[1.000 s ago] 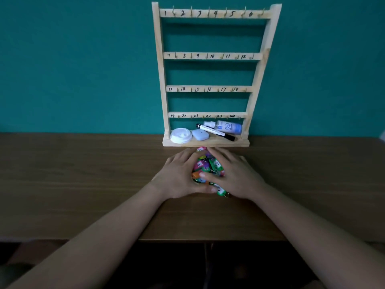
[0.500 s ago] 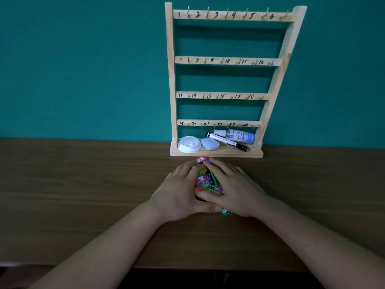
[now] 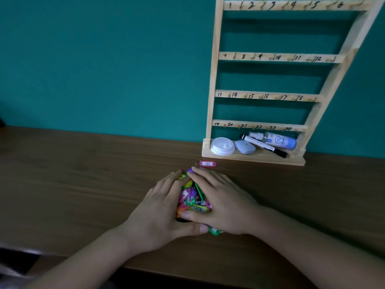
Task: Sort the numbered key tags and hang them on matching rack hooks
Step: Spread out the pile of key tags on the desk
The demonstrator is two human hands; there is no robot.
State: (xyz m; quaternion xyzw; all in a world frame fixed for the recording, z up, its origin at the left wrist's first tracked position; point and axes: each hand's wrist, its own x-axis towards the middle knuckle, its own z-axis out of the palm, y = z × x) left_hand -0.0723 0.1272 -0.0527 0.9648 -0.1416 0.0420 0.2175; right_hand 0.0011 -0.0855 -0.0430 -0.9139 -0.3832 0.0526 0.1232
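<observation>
A heap of coloured numbered key tags point(image 3: 193, 200) lies on the wooden table point(image 3: 83, 174). My left hand point(image 3: 160, 209) and my right hand point(image 3: 225, 201) lie flat on either side of it, fingers fairly straight and pressing the heap together, thumbs crossed at its near side. One green tag point(image 3: 215, 231) sticks out under my right hand. A single pink tag point(image 3: 207, 163) lies apart, just beyond my fingertips. The wooden rack point(image 3: 212, 80) stands against the teal wall at the right, with four rows of hooks numbered 1 to 24; no tags hang on them.
On the rack's bottom shelf lie a white lid point(image 3: 222, 146), a pale-blue oval object point(image 3: 244, 146), a black-and-white marker point(image 3: 266, 146) and a small spray bottle point(image 3: 279, 140). The table's front edge runs close under my forearms.
My view has swung left, so the rack now sits at the right. My hands have drawn the heap a little toward me, leaving the pink tag lying separate beyond the fingertips.
</observation>
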